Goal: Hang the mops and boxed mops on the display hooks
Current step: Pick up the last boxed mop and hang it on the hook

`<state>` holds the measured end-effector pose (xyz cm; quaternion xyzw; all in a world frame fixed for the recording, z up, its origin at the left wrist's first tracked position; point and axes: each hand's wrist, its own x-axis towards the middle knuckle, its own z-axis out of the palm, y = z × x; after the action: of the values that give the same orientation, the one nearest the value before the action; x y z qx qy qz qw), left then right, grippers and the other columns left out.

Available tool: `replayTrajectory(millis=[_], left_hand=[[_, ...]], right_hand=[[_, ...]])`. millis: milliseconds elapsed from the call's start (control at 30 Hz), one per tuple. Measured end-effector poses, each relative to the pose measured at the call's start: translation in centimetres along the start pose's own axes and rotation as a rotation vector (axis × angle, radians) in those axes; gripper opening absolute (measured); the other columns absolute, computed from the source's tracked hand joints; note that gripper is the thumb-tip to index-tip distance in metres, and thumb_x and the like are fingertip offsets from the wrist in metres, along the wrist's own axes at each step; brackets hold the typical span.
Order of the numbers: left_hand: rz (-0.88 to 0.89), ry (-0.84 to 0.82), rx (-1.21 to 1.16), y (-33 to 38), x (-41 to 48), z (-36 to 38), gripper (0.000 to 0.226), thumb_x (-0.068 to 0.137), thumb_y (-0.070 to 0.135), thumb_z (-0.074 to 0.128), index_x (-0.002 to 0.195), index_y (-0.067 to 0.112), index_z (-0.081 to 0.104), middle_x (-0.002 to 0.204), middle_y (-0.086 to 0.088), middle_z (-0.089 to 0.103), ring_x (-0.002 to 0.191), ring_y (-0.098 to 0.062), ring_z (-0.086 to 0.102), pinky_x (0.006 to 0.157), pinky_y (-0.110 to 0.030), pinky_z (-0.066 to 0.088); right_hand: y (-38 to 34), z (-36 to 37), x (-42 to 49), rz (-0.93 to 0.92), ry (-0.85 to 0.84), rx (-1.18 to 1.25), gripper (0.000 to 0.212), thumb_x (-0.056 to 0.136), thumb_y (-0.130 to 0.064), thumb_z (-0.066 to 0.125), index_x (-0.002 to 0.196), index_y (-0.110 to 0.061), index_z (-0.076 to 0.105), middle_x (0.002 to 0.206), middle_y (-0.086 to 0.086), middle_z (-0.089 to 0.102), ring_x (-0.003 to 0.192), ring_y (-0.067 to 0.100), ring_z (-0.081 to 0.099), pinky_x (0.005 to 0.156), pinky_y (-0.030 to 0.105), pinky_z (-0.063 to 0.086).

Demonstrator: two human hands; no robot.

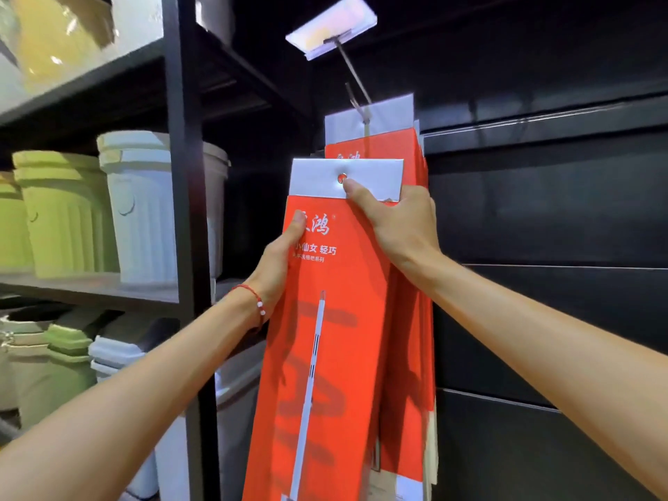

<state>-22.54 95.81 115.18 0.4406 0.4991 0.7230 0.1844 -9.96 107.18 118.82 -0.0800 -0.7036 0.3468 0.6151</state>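
A tall red boxed mop (336,338) with a white top tab and a metal eyelet is held upright in front of me. My left hand (280,262) grips its left edge, thumb on the printed front. My right hand (394,222) holds the upper right corner, with one fingertip just beside the eyelet. Behind it, several more red boxed mops (408,157) hang on a metal display hook (356,79) that slants up to a clear price tag holder (330,25). The held box's eyelet sits well below the hook's tip.
A black shelf post (186,211) stands just left of the boxes. Green bins (65,211) and white bins (139,204) fill the shelves on the left. A dark slatted wall panel (542,211) covers the right side.
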Motion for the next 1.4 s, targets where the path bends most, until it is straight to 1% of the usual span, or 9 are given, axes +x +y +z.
replayTrajectory(millis=[100,167,267,400,500,600,733,1133,1400], left_hand=[[0.043,-0.022,0.023,2.3,1.4,0.0,0.052,0.104,0.057,0.043,0.112,0.016,0.075,0.096,-0.008,0.081,0.077,-0.021,0.078,0.066,-0.029,0.064],[0.058,-0.031,0.028,3.8,2.2,0.0,0.051,0.104,0.057,0.044,0.111,0.017,0.075,0.094,-0.008,0.08,0.075,-0.021,0.078,0.064,-0.029,0.064],[0.096,-0.014,0.051,5.6,3.4,0.1,0.05,0.105,0.055,0.044,0.109,0.015,0.073,0.091,-0.008,0.079,0.069,-0.019,0.077,0.064,-0.029,0.064],[0.147,0.02,0.095,6.9,5.0,-0.1,0.052,0.102,0.06,0.047,0.104,0.017,0.076,0.092,-0.008,0.08,0.077,-0.022,0.077,0.076,-0.034,0.064],[0.156,0.014,0.09,7.6,5.7,0.1,0.053,0.102,0.059,0.046,0.103,0.016,0.076,0.09,-0.007,0.08,0.075,-0.021,0.077,0.071,-0.032,0.064],[0.159,-0.011,0.07,8.1,6.1,0.5,0.051,0.104,0.057,0.044,0.101,0.015,0.074,0.083,-0.005,0.079,0.068,-0.018,0.076,0.063,-0.027,0.064],[0.16,-0.029,0.063,8.6,7.0,1.4,0.05,0.104,0.058,0.044,0.097,0.018,0.074,0.08,-0.003,0.078,0.065,-0.017,0.076,0.061,-0.025,0.062],[0.196,-0.029,0.037,9.1,8.6,1.9,0.044,0.104,0.054,0.047,0.098,0.022,0.077,0.083,0.0,0.08,0.071,-0.015,0.076,0.08,-0.033,0.06],[0.232,-0.04,0.016,9.0,9.5,1.8,0.04,0.107,0.049,0.045,0.103,0.023,0.075,0.08,0.002,0.079,0.068,-0.013,0.076,0.07,-0.03,0.059]], right_hand=[[-1.4,0.4,2.6,-0.05,-0.017,0.035,0.063,0.077,-0.063,0.077,0.093,-0.002,0.076,0.084,0.017,0.077,0.071,0.014,0.071,0.072,0.056,0.06],[-2.2,0.6,4.2,-0.066,-0.018,0.052,0.06,0.08,-0.058,0.08,0.097,0.0,0.076,0.094,0.022,0.076,0.07,0.014,0.064,0.074,0.056,0.059],[-3.1,0.8,6.2,-0.088,-0.045,0.091,0.029,0.088,-0.046,0.079,0.092,-0.017,0.082,0.09,0.01,0.08,0.075,0.014,0.072,0.081,0.048,0.061],[-4.1,1.0,8.3,-0.125,-0.041,0.122,0.022,0.091,-0.042,0.078,0.09,-0.02,0.081,0.085,0.0,0.081,0.081,0.016,0.078,0.078,0.039,0.064],[-4.4,0.9,9.5,-0.13,-0.083,0.158,0.012,0.093,-0.032,0.078,0.096,-0.021,0.08,0.084,-0.006,0.08,0.078,0.006,0.076,0.073,0.025,0.061],[-4.6,0.9,10.6,-0.109,-0.064,0.118,0.029,0.087,-0.047,0.079,0.095,-0.019,0.083,0.088,-0.002,0.082,0.085,0.015,0.078,0.084,0.04,0.064],[-4.7,0.2,11.7,-0.061,-0.06,0.096,0.054,0.068,-0.068,0.077,0.089,-0.019,0.083,0.09,0.005,0.082,0.09,0.028,0.079,0.086,0.055,0.061],[-5.0,-0.3,13.4,-0.064,-0.067,0.093,0.041,0.084,-0.053,0.08,0.09,-0.013,0.082,0.09,0.004,0.082,0.087,0.026,0.079,0.089,0.051,0.062],[-5.5,0.0,13.6,-0.078,-0.072,0.107,0.033,0.087,-0.044,0.081,0.09,-0.011,0.081,0.09,0.006,0.082,0.087,0.026,0.079,0.089,0.046,0.063]])
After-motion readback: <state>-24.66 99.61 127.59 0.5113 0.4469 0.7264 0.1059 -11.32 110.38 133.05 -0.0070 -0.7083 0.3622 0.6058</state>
